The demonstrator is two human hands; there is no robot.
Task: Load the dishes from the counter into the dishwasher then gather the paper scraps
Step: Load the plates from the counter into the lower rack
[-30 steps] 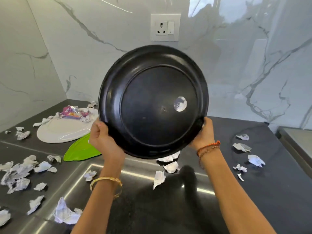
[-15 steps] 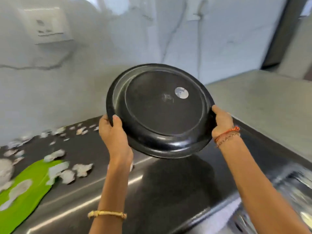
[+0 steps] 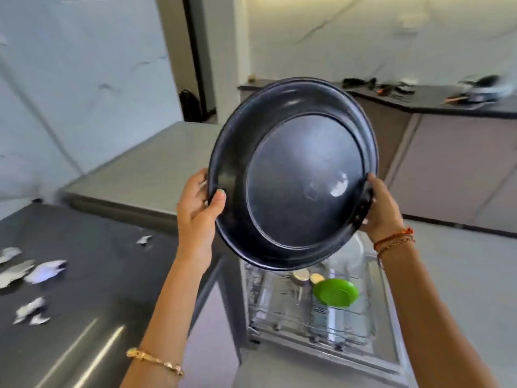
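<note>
A large black plate is held up in front of me, tilted, its underside with a round sticker facing me. My left hand grips its left rim and my right hand grips its right rim. Below the plate, the open dishwasher rack is pulled out; it holds a green plate, a clear dish and small cups. Paper scraps lie on the dark counter at the left.
A grey raised countertop runs behind the dark counter. Across the room, another dark counter carries assorted items. A dark doorway stands at the back. Light floor surrounds the rack.
My view has swung right from the counter to the open dishwasher. Both hands have carried the black plate along, and it hangs above the rack.
</note>
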